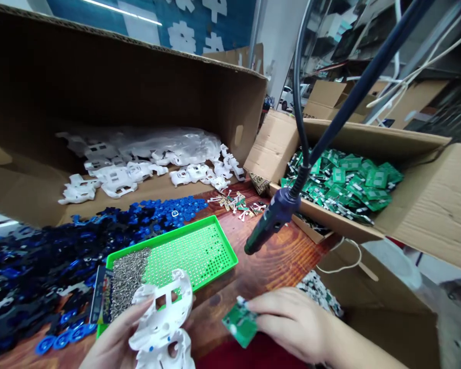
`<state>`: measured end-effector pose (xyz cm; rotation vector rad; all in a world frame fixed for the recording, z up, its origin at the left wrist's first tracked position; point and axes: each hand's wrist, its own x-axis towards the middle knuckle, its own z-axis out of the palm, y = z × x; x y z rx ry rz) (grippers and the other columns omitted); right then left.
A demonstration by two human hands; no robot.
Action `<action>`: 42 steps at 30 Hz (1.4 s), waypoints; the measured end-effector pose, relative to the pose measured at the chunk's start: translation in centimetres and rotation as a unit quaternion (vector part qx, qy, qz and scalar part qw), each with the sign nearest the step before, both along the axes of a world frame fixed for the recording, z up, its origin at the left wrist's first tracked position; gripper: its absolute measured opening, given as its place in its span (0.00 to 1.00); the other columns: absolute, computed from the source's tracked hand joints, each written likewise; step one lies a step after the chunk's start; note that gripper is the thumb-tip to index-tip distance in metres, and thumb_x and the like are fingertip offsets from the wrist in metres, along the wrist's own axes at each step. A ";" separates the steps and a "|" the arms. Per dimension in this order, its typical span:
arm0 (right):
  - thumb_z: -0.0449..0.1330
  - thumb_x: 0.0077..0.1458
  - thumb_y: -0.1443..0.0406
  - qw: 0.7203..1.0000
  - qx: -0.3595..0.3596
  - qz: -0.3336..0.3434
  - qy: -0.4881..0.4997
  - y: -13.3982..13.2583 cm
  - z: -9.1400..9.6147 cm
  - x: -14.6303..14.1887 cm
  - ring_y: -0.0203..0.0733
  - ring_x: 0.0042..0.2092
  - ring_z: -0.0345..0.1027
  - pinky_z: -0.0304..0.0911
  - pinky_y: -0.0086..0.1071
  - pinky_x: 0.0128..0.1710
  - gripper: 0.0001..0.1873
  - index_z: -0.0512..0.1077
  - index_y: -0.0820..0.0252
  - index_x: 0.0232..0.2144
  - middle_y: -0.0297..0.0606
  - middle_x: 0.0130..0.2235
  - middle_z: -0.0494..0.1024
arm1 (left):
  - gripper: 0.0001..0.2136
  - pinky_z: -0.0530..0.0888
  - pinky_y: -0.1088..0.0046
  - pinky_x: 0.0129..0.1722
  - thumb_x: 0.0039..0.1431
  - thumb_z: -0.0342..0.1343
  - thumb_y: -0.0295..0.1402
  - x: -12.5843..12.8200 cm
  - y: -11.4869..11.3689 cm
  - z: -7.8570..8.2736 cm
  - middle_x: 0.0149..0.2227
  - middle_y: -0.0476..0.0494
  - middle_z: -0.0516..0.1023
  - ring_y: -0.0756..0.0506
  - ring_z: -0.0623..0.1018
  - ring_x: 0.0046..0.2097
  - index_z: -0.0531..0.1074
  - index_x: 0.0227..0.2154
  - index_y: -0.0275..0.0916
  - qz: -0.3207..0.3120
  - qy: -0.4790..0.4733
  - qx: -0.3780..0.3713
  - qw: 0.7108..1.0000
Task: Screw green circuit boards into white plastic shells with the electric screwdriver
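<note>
My left hand (117, 333) is closed on a white plastic shell (163, 328) with cut-out openings and small blue spots, at the bottom of the view. To its right, my right hand (288, 320) pinches a small green circuit board (241, 324) by its edge. Board and shell are apart. Just beyond them lies a green perforated tray (188, 256), with a heap of small metal screws (128, 277) at its left end. A dark electric screwdriver (272, 220) hangs over the table, tip down, above and beyond my right hand.
Blue and black plastic parts (80, 246) spread across the left. Behind them a big cardboard box (138, 87) lies on its side with white shells (119, 177). At right, an open carton (418, 205) holds many green boards (346, 179). Small wired pieces (238, 203) lie near the middle.
</note>
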<state>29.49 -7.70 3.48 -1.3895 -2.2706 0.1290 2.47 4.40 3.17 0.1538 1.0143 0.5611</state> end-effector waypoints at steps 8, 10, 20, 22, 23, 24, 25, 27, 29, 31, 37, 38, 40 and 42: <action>0.48 0.58 0.66 0.988 -0.122 0.080 -0.044 3.7 -3.9 -0.1 0.40 0.54 0.62 0.62 0.36 0.52 0.12 0.68 0.56 0.42 0.37 0.55 0.67 | 0.26 0.77 0.59 0.32 0.41 0.57 0.31 -1.2 -1.2 0.6 0.32 0.36 0.81 0.38 0.80 0.30 0.67 0.48 0.36 0.040 0.005 -0.011 0.999; 0.47 0.57 0.69 0.989 -0.141 0.028 -0.019 3.4 -3.8 0.0 0.40 0.52 0.63 0.63 0.37 0.49 0.13 0.67 0.59 0.43 0.43 0.51 0.68 | 0.27 0.77 0.60 0.32 0.41 0.58 0.30 -2.1 -1.3 0.4 0.34 0.36 0.81 0.38 0.80 0.30 0.66 0.49 0.36 0.057 0.003 0.020 0.998; 0.48 0.58 0.70 0.976 -0.189 0.077 -0.072 5.2 -3.4 -1.7 0.40 0.51 0.63 0.63 0.35 0.47 0.21 0.63 0.48 0.52 0.39 0.53 0.66 | 0.13 0.75 0.73 0.28 0.43 0.61 0.21 -2.6 -1.7 0.8 0.30 0.39 0.81 0.44 0.79 0.28 0.73 0.35 0.34 -0.027 -0.019 0.127 0.991; 0.48 0.59 0.67 0.971 -0.185 0.095 -0.118 5.8 -3.2 -1.5 0.41 0.48 0.65 0.64 0.36 0.44 0.18 0.65 0.50 0.51 0.41 0.50 0.69 | 0.15 0.75 0.73 0.28 0.42 0.62 0.22 -2.6 -1.5 0.8 0.31 0.40 0.80 0.44 0.79 0.28 0.73 0.37 0.36 -0.044 -0.050 0.133 0.989; 0.48 0.59 0.66 0.969 -0.185 0.097 -0.130 6.0 -3.1 -1.5 0.41 0.46 0.66 0.64 0.35 0.42 0.16 0.66 0.52 0.49 0.41 0.46 0.71 | 0.17 0.75 0.72 0.28 0.42 0.62 0.23 -2.7 -1.5 0.8 0.32 0.40 0.80 0.44 0.79 0.29 0.73 0.39 0.37 -0.048 -0.063 0.139 0.987; 0.48 0.60 0.64 0.969 -0.188 0.096 -0.132 6.3 -3.0 -1.6 0.40 0.43 0.66 0.64 0.34 0.41 0.14 0.68 0.54 0.46 0.41 0.42 0.72 | 0.19 0.75 0.72 0.28 0.41 0.62 0.23 -2.7 -1.5 0.8 0.32 0.41 0.80 0.43 0.79 0.29 0.72 0.40 0.38 -0.050 -0.070 0.146 0.985; 0.49 0.59 0.63 0.968 -0.190 0.095 -0.131 6.4 -2.9 -1.7 0.39 0.40 0.66 0.64 0.34 0.39 0.13 0.70 0.56 0.42 0.41 0.39 0.72 | 0.20 0.75 0.72 0.28 0.41 0.62 0.23 -2.8 -1.6 0.8 0.33 0.41 0.80 0.43 0.79 0.30 0.72 0.41 0.38 -0.048 -0.071 0.153 0.985; 0.50 0.59 0.62 0.969 -0.194 0.089 -0.126 6.6 -2.9 -2.1 0.39 0.38 0.65 0.63 0.33 0.37 0.11 0.71 0.58 0.36 0.40 0.35 0.71 | 0.21 0.74 0.73 0.27 0.41 0.62 0.23 -2.9 -1.8 0.8 0.33 0.42 0.80 0.44 0.78 0.29 0.71 0.42 0.39 -0.040 -0.056 0.163 0.984; 0.51 0.58 0.62 0.970 -0.199 0.081 -0.111 6.4 -2.9 -2.4 0.38 0.37 0.64 0.63 0.33 0.37 0.10 0.70 0.59 0.34 0.38 0.34 0.70 | 0.22 0.74 0.74 0.25 0.41 0.62 0.23 -2.8 -2.1 0.9 0.32 0.43 0.80 0.45 0.78 0.27 0.70 0.43 0.39 -0.033 -0.041 0.170 0.984; 0.51 0.58 0.63 0.972 -0.205 0.070 -0.092 5.9 -2.7 -2.6 0.38 0.38 0.64 0.63 0.32 0.38 0.08 0.69 0.59 0.34 0.38 0.34 0.70 | 0.23 0.73 0.75 0.25 0.42 0.63 0.23 -2.5 -2.4 1.0 0.31 0.44 0.79 0.46 0.77 0.27 0.69 0.44 0.39 -0.024 -0.025 0.179 0.983; 0.58 0.52 0.70 0.983 -0.110 0.040 0.143 4.3 1.3 -4.2 0.33 0.38 0.63 0.63 0.27 0.37 0.07 0.67 0.58 0.36 0.36 0.35 0.66 | 0.26 0.74 0.76 0.34 0.47 0.62 0.25 -0.8 -3.2 1.2 0.40 0.45 0.78 0.47 0.77 0.36 0.63 0.50 0.42 -0.010 0.015 0.234 0.972; 0.59 0.51 0.71 0.983 -0.074 0.041 0.166 4.4 2.2 -4.9 0.33 0.38 0.63 0.63 0.27 0.37 0.10 0.67 0.58 0.37 0.36 0.35 0.66 | 0.27 0.73 0.75 0.38 0.48 0.62 0.25 -0.5 -3.3 1.2 0.44 0.45 0.77 0.46 0.77 0.40 0.61 0.52 0.43 -0.016 0.011 0.247 0.969; 0.60 0.49 0.72 0.988 -0.014 0.046 0.146 5.1 3.6 -6.6 0.35 0.39 0.63 0.63 0.29 0.38 0.11 0.68 0.59 0.37 0.37 0.36 0.66 | 0.28 0.71 0.74 0.43 0.49 0.61 0.26 0.0 -3.5 1.2 0.49 0.44 0.74 0.44 0.73 0.48 0.59 0.53 0.45 -0.027 0.000 0.273 0.962; 0.60 0.50 0.71 0.994 0.014 0.049 0.098 6.1 4.1 -8.2 0.37 0.39 0.62 0.63 0.32 0.39 0.08 0.70 0.60 0.36 0.39 0.36 0.68 | 0.26 0.70 0.75 0.45 0.51 0.60 0.26 0.2 -3.9 1.3 0.51 0.45 0.72 0.44 0.71 0.52 0.59 0.53 0.45 -0.036 -0.006 0.294 0.955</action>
